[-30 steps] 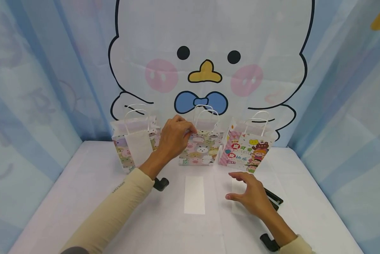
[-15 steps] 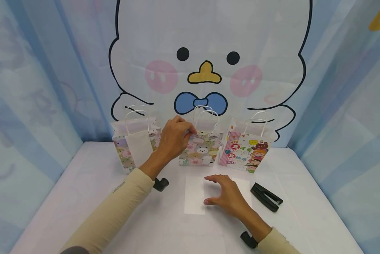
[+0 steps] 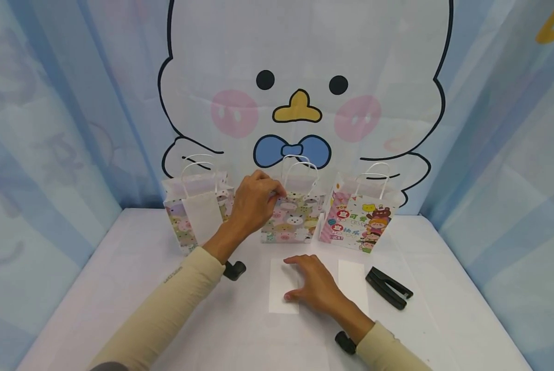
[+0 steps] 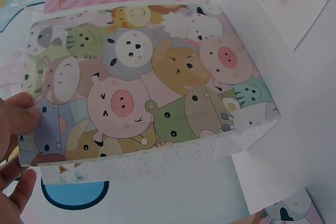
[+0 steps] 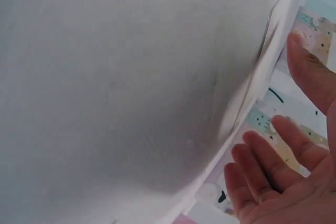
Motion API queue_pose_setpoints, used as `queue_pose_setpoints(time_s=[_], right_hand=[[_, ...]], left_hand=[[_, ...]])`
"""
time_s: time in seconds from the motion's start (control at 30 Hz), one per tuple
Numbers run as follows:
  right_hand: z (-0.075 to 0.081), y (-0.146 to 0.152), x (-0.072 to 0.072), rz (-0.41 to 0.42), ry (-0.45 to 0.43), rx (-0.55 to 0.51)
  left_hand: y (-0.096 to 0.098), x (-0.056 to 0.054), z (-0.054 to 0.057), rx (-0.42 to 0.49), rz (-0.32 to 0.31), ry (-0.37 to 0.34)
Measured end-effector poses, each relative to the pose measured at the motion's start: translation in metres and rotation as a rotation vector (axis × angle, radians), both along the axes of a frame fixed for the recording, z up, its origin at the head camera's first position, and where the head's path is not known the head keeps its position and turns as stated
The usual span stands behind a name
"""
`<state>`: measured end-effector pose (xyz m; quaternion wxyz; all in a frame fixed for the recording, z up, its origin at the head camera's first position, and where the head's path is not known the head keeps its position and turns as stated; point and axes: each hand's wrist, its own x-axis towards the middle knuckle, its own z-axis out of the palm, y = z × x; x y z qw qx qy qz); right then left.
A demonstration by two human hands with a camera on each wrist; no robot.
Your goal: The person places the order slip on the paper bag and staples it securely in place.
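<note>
Here, my left grip pinches the middle bag by its edge.
My right grip arches wide over the paper.

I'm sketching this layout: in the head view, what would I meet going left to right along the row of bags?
Left animal-print bag → left hand → middle animal-print bag → pink-sided bag with printed lettering.

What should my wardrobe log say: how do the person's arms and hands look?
Left sleeve and right sleeve: beige, long, with small dark lettering near the left cuff. The left hand and right hand are gloveless. The left wrist camera and right wrist camera look black and rounded.
</note>
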<state>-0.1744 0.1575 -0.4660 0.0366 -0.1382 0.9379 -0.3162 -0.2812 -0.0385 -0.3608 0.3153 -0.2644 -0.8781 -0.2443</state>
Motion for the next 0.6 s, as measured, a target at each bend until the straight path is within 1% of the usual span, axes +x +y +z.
queue_pose_setpoints(time_s=[0.17, 0.3, 0.43, 0.6], right_hand=[[0.0, -0.0018, -0.0002, 0.018, -0.022, 0.077], [-0.0004, -0.0024, -0.0003, 0.02, -0.007, 0.097], [-0.0012, -0.0026, -0.0003, 0.017, -0.007, 0.065], [-0.0011, -0.0025, -0.0017, -0.002, -0.037, -0.027]], left_hand=[[0.0003, -0.0002, -0.0006, 0.001, 0.002, 0.0], [0.0003, 0.0, -0.0003, 0.001, 0.002, 0.0], [0.0, 0.0, -0.0001, 0.005, 0.005, -0.002], [-0.0001, -0.0001, 0.0001, 0.012, 0.0, -0.004]])
